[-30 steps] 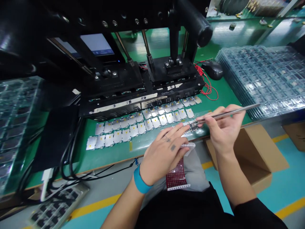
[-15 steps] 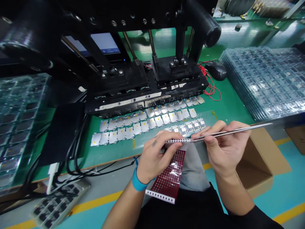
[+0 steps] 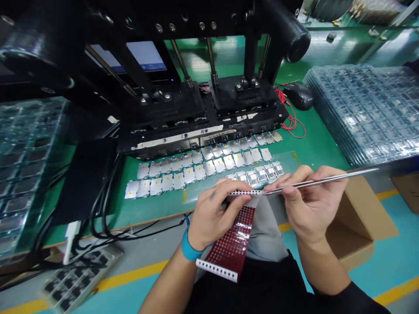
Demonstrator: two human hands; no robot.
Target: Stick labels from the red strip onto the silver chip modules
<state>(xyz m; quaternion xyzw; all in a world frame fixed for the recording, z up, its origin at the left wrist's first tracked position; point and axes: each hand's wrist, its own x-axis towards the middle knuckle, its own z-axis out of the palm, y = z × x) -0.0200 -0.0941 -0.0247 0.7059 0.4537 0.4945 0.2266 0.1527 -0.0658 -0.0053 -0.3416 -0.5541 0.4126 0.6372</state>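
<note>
My left hand [image 3: 211, 216], with a blue wristband, pinches the upper end of a red dotted film strip [image 3: 234, 242] between thumb and fingers. The strip hangs toward my lap, and its white ends carry a row of dark dots. Thin white sheets [image 3: 360, 172], seen nearly edge-on, are gripped between the thumb and fingers of my right hand [image 3: 309, 207]. Their left end meets the strip's upper white edge by my left fingers; whether they are joined there I cannot tell. Beyond my hands, small circuit boards [image 3: 190, 175] with silver shields lie in rows on the green bench.
A black press fixture [image 3: 203, 135] stands behind the boards. Stacked clear trays [image 3: 366, 113] are at right, a black mouse [image 3: 298, 97] and red wires [image 3: 291, 124] nearby. Cables [image 3: 98, 222] hang off the bench at left. An open cardboard box [image 3: 366, 209] stands below right.
The hanging lower end of the red film strip has swung slightly left and down. Both hands keep their grips; the right hand and sheets have shifted slightly right. The view has shifted a little.
</note>
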